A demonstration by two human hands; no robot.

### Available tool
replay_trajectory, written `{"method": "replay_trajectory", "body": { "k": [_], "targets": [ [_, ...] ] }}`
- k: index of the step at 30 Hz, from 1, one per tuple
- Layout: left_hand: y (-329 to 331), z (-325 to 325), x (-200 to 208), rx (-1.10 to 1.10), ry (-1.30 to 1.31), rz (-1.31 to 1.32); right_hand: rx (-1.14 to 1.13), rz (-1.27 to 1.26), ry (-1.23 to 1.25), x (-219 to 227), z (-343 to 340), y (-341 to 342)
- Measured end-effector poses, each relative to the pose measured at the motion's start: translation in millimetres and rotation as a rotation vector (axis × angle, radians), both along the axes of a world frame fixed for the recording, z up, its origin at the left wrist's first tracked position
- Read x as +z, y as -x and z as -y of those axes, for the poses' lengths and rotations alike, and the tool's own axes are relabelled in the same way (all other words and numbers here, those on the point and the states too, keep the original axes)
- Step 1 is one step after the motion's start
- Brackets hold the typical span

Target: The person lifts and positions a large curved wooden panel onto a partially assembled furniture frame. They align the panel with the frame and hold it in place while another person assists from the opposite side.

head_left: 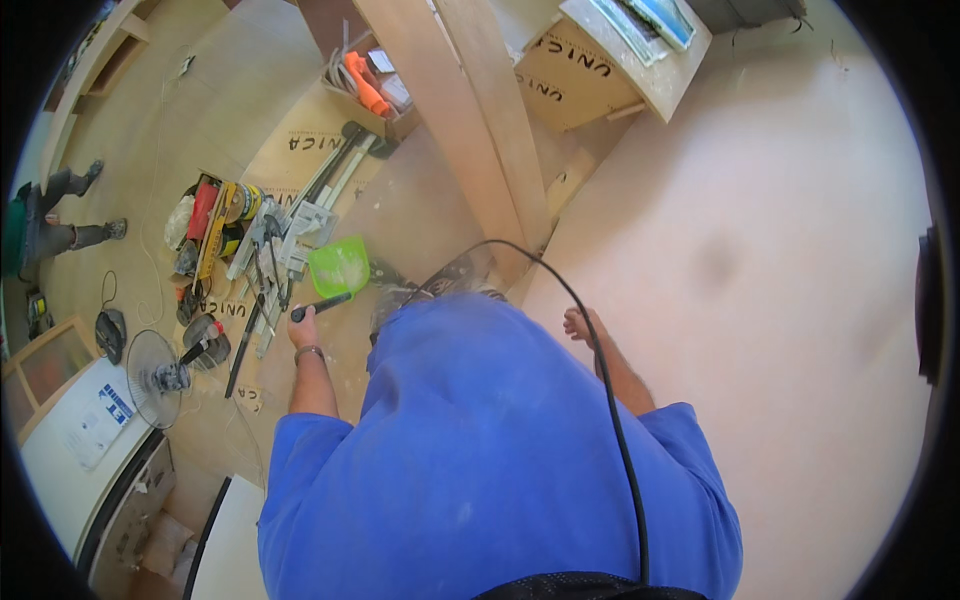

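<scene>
My left hand point(303, 330) is closed around a short black bar-shaped handle point(325, 305), whose far end reaches just below a bright green dustpan point(340, 266). Pale dust lies in the dustpan; whether the handle belongs to a larger tool cannot be made out. On the other side of my blue shirt, my right hand point(577, 325) is near the pale wall point(720, 330) with its fingers curled in. Anything inside those fingers is too small or hidden to see. A black cable point(600, 370) arcs over my back and passes by the right forearm.
Left on the floor lie metal profiles point(325, 185), hand tools and a toolbox point(215, 230). A fan point(160, 378) stands lower left. Tall wooden panels point(480, 110) and a cardboard-sided box point(565, 75) are ahead. Another person's legs point(70, 215) show at far left.
</scene>
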State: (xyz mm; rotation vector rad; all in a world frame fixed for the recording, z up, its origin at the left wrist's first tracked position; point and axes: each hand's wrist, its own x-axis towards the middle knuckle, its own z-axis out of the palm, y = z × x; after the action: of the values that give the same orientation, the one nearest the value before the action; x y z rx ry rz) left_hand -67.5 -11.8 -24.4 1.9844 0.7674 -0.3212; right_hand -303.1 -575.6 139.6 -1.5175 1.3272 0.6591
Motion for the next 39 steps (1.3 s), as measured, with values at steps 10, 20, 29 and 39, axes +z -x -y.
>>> {"method": "replay_trajectory", "body": {
  "k": [10,20,29,39],
  "targets": [
    [33.6,36.3,-17.4,0.199,-0.04,-0.047,0.151,0.043,0.002,-4.3,59.2,-42.6],
    [-4.1,78.5,-19.9,0.133,-0.15,-0.092,0.051,0.152,0.075,-3.6,130.4,-122.0],
    [-84.9,155.5,-0.8,-0.059,-0.224,-0.06,-0.005,0.016,0.111,20.4,173.0,-155.1],
    [-133.6,224.8,20.0,-0.121,-0.19,-0.007,-0.002,0.011,0.427,145.7,259.8,-201.8]
  ]
}}
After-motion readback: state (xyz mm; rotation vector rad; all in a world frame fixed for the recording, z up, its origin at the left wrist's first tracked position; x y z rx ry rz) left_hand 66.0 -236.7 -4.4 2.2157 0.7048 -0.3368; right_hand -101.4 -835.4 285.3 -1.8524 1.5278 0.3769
